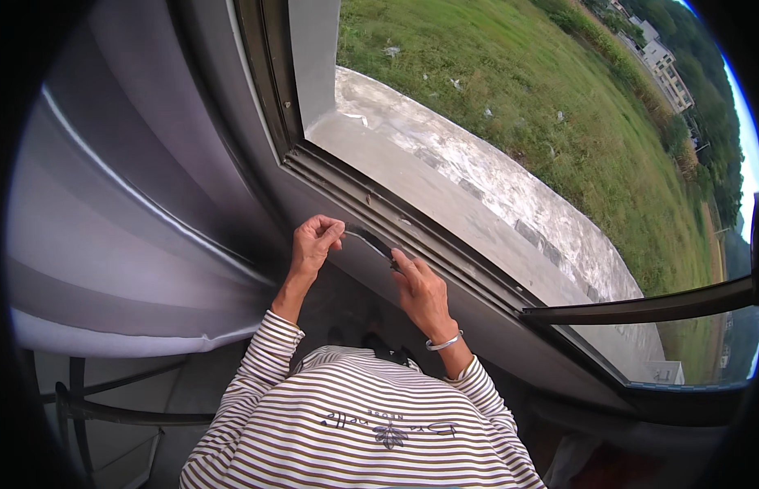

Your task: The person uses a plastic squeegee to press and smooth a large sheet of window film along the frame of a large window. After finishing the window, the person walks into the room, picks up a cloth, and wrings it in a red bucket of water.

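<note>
Evidently, a thin dark strip (370, 238) with a pale edge was stretched on the near side of the window track (404, 229), running roughly along it; whether the two touched could not be told. Its shallow bow suggested something light and pliable, likely to twist or sag if gripped at one point only, so a pinch near each end seemed the sound hold; how slippery it was did not show. The left hand (313, 242) pinched the end toward the track's far-left corner, while the right hand (423, 293), a bracelet (444, 341) at its wrist, closed thumb and fingers on the other end, the hands apart. Left of the track hung a grey curtain (127, 216); beyond it lay a concrete ledge (445, 191), then grass (510, 130).
</note>
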`<state>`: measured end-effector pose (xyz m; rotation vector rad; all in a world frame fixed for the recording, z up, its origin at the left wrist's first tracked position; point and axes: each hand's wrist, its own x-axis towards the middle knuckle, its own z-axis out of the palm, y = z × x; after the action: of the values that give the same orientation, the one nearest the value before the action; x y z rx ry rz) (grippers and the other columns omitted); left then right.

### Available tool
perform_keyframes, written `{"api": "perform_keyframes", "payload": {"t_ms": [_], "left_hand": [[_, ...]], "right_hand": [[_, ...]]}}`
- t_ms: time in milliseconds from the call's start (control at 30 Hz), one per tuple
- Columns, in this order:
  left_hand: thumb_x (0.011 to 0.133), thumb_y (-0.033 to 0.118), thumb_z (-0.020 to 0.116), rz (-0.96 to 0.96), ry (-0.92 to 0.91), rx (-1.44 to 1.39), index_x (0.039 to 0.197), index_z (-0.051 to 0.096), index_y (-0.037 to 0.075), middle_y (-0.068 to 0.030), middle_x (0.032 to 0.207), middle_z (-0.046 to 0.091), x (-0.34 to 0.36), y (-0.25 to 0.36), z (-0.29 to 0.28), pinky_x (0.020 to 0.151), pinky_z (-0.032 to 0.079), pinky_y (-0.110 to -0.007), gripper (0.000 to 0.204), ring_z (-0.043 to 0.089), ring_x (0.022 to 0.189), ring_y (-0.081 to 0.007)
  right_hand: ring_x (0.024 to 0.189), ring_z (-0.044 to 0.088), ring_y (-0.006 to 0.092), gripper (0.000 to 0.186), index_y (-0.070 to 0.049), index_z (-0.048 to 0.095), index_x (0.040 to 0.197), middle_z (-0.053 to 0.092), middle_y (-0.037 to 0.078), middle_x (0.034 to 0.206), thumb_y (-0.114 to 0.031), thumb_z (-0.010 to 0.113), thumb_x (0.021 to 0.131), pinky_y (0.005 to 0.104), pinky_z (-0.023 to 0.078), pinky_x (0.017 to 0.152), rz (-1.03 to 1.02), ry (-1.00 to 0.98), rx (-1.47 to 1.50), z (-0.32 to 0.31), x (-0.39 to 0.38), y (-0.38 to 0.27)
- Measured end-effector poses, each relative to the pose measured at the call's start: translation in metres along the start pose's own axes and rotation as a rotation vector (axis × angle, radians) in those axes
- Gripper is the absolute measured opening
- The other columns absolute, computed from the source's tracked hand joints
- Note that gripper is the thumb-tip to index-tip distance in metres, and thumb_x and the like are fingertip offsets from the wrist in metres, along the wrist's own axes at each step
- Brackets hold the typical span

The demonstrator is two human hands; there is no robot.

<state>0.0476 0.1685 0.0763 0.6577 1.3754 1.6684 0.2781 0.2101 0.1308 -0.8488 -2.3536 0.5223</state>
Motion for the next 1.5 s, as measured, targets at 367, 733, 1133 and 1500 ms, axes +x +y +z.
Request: {"api": "perform_keyframes", "payload": {"t_ms": [367,733,1133,1500], "left_hand": [[0.093,0.034,0.063,-0.101,-0.156,-0.109,0.103,0.062,0.003,-0.0006,0.081,0.062,-0.011,0.004,0.018,0.059,0.048,-0.019,0.032,0.056,0.064,-0.0039],[0.098,0.036,0.056,-0.085,-0.165,-0.127,0.095,0.06,0.006,0.0119,0.053,0.03,-0.034,0.017,0.072,0.039,0.017,-0.019,0.03,0.024,0.042,0.002],[0.098,0.022,0.055,-0.266,-0.229,-0.62,0.097,0.061,0.006,0.0038,0.061,0.047,-0.033,-0.013,0.08,0.046,0.031,-0.02,0.017,0.035,0.048,-0.003],[0.096,0.017,0.056,-0.415,-0.061,-0.306,0.103,0.059,0.005,0.0012,0.076,0.058,-0.059,-0.052,0.012,0.054,0.042,-0.02,0.014,0.045,0.057,-0.0034]], "right_hand": [[0.058,0.062,0.0199,0.014,0.001,0.063,0.103,0.062,0.011,0.07,-0.001,0.059,0.09,0.0302,0.049,0.054,0.135,-0.037,0.18,-0.058,-0.024,0.012],[0.052,0.054,0.0093,0.015,0.002,0.065,0.105,0.059,0.004,0.064,-0.007,0.058,0.094,0.0251,0.044,0.048,0.519,-0.073,0.555,-0.037,-0.043,-0.005],[0.059,0.061,0.0097,0.016,0.002,0.069,0.102,0.066,0.006,0.07,-0.007,0.065,0.089,0.0233,0.047,0.053,0.454,0.001,0.395,-0.065,-0.042,0.011],[0.062,0.061,0.0288,0.019,-0.012,0.07,0.101,0.059,0.009,0.071,-0.01,0.07,0.082,0.0377,0.047,0.054,0.201,-0.076,-0.255,-0.153,-0.074,0.085]]}}
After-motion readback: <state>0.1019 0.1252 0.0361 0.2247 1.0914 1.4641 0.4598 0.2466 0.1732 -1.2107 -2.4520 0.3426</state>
